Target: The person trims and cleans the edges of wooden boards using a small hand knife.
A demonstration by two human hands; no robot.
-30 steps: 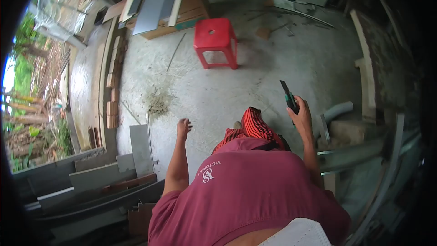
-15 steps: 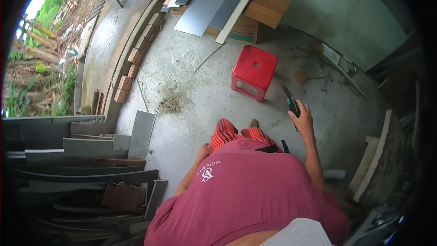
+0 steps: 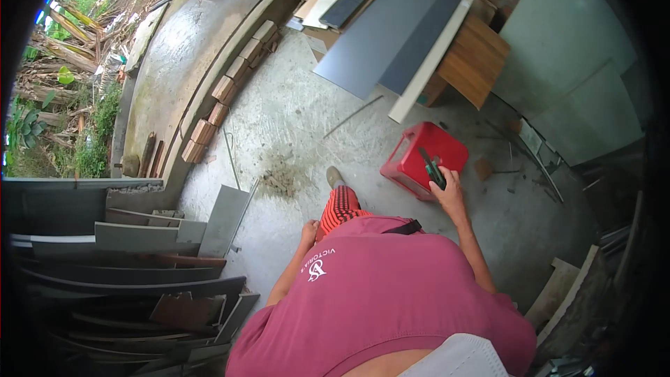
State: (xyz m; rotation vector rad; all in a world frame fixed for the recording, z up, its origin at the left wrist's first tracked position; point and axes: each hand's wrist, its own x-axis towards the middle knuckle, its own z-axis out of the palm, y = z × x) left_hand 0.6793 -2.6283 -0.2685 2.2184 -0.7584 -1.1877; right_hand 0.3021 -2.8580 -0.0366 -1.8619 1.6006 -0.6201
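My right hand point(image 3: 450, 194) is closed around a green-and-black utility knife point(image 3: 434, 173) with its dark blade pointing forward. In this view the knife overlaps the red plastic stool point(image 3: 447, 145) on the concrete floor. My left hand point(image 3: 310, 230) hangs beside my thigh, its fingers curled in and partly hidden, with no object showing in it. One foot point(image 3: 333, 176) is forward on the floor, below red-and-black striped trousers. Ahead of me lies a stack of boards, with a large grey panel point(image 3: 380, 35), a pale narrow strip point(image 3: 436, 56) and a brown wooden board point(image 3: 474, 59).
Bricks point(image 3: 223, 89) line the raised edge at left. A pile of debris point(image 3: 279, 179) and a thin rod point(image 3: 352, 117) lie on the floor. Offcut panels point(image 3: 139, 230) are stacked at the lower left. Large pale sheets point(image 3: 572, 91) lean at the right.
I have stepped forward, so the stool and board stack appear lower and farther right. My right hand, still holding the knife, now overlaps the stool. My left hand stays by my thigh.
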